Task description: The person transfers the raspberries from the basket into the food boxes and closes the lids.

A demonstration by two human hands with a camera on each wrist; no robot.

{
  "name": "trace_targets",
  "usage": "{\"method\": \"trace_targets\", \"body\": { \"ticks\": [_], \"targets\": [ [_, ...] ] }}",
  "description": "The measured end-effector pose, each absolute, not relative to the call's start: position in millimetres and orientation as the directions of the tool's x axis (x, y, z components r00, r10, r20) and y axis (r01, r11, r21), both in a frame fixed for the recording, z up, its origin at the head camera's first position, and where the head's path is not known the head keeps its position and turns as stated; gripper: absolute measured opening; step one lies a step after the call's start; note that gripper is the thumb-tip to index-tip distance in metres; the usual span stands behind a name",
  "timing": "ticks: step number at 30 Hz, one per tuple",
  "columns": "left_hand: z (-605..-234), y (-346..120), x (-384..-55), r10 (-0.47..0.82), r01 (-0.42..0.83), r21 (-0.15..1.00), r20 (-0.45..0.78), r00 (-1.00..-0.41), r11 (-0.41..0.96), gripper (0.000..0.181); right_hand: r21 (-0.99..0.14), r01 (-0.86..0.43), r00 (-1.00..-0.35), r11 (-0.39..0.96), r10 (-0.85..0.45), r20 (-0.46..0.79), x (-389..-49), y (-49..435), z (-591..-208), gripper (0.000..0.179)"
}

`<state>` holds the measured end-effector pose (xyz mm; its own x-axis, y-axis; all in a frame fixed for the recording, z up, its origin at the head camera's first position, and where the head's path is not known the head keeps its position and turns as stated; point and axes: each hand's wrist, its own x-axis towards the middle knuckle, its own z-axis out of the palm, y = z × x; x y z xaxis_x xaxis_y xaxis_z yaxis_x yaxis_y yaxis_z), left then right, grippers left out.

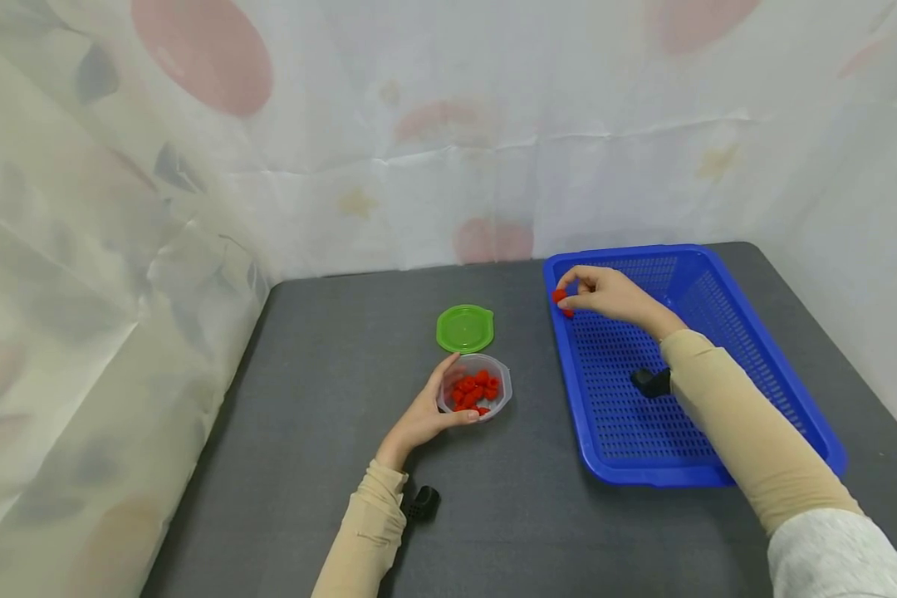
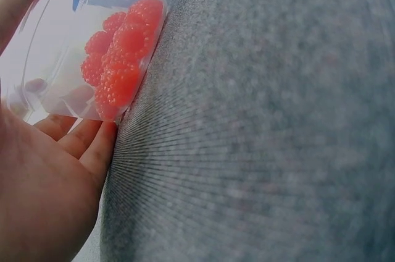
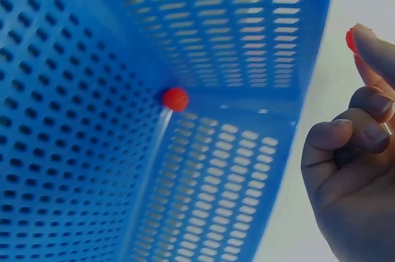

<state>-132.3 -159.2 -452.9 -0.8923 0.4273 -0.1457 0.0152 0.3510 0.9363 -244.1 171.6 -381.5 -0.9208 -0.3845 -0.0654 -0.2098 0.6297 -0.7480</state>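
My left hand [image 1: 421, 418] holds a clear plastic tub [image 1: 502, 399] on the dark table, thumb on the near side and fingers on the far side. Several red raspberries [image 1: 473, 390] lie in the tub; the left wrist view shows these raspberries [image 2: 120, 58] heaped through its clear wall. Over the left rim of the blue basket [image 1: 577, 399], my right hand [image 1: 605, 295] pinches one raspberry [image 1: 559, 295] between thumb and finger. In the right wrist view the pinched raspberry [image 3: 351, 40] shows at the fingertips, and another raspberry [image 3: 175, 99] sits in a bottom corner of the basket.
A green lid [image 1: 465, 328] lies on the table [image 1: 329, 399] just beyond the tub. The basket, with perforated floor and walls, stands at the table's right. A patterned sheet [image 1: 433, 199] hangs behind the table and along its sides.
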Motion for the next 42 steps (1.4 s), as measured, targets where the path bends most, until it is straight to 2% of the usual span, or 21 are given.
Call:
{"method": "trace_targets", "body": {
  "ticks": [11, 25, 32, 37, 42],
  "targets": [
    [-453, -159, -132, 0.423, 0.011, 0.940, -0.143, -0.895, 0.341, 0.094, -0.763, -0.277, -0.868, 0.584, -0.493, -0.062, -231, 139, -359, 0.026],
    [-452, -159, -133, 0.419, -0.010, 0.935, -0.168, -0.892, 0.354, 0.095, -0.734, -0.460, -0.707, 0.499, -0.706, -0.038, -214, 90, -346, 0.019],
    [-451, -160, -134, 0.435, -0.008, 0.939, -0.166, -0.885, 0.344, 0.095, -0.707, -0.520, -0.629, 0.480, -0.775, -0.064, -212, 71, -349, 0.017],
    [-451, -161, -133, 0.448, -0.005, 0.945, -0.160, -0.880, 0.328, 0.094, -0.698, -0.536, -0.596, 0.475, -0.798, -0.085, -209, 58, -352, 0.018],
    [-453, -161, -133, 0.446, -0.004, 0.948, -0.154, -0.882, 0.319, 0.092, -0.689, -0.526, -0.562, 0.499, -0.812, -0.159, -209, 47, -360, 0.018]
  ]
}}
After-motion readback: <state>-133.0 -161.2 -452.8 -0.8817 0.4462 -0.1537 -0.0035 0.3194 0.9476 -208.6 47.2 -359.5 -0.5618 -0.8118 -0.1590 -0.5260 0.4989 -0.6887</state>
